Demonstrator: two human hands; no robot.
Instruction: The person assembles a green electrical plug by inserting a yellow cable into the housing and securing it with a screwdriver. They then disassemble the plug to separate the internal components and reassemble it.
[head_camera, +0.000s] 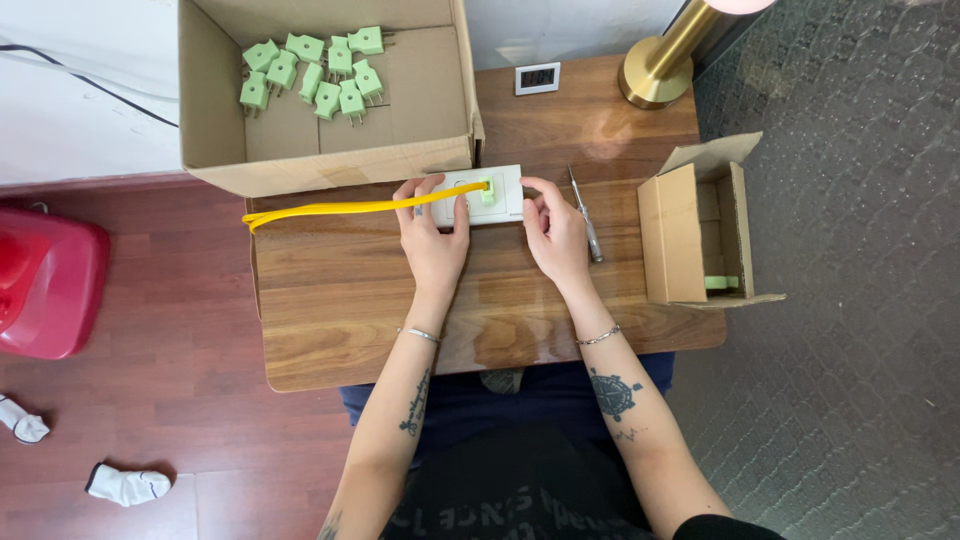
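A white socket block (503, 190) lies on the wooden table (330, 300) with a green plug (487, 191) seated in it. A yellow cord (330, 209) runs from the plug to the left, across the table's edge. My left hand (432, 235) rests over the block's left end, fingers on the cord and block. My right hand (555, 230) grips the block's right end.
A large open cardboard box (400, 120) at the back holds several green plugs (315, 70). A small cardboard box (690, 235) lies on its side at the right with a green piece inside. A screwdriver (586, 215), a small digital clock (537, 78) and a brass lamp base (655, 75) stand nearby.
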